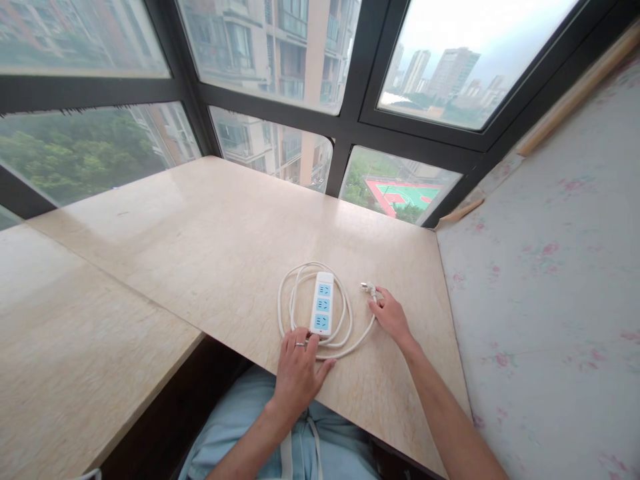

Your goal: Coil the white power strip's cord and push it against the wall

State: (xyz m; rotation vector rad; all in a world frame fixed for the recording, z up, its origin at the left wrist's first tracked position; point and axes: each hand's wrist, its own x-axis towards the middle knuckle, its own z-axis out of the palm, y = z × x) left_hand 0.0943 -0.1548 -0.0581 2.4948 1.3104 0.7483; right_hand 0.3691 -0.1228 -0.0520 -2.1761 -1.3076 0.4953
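Observation:
A white power strip (323, 303) with three blue sockets lies on the beige marble tabletop (200, 233), its white cable (345, 333) coiled loosely around it. My left hand (299, 363), a ring on one finger, rests with its fingertips on the near end of the strip and the cable loops. My right hand (393, 317) lies to the right, with its fingers pinched on the cable just behind the white plug (369, 288).
Large dark-framed windows (345, 127) run along the table's far edge. A wall with pale floral paper (550, 280) stands on the right. A second marble slab (65, 347) lies lower at left. My lap in light blue cloth (305, 440) sits below the near edge.

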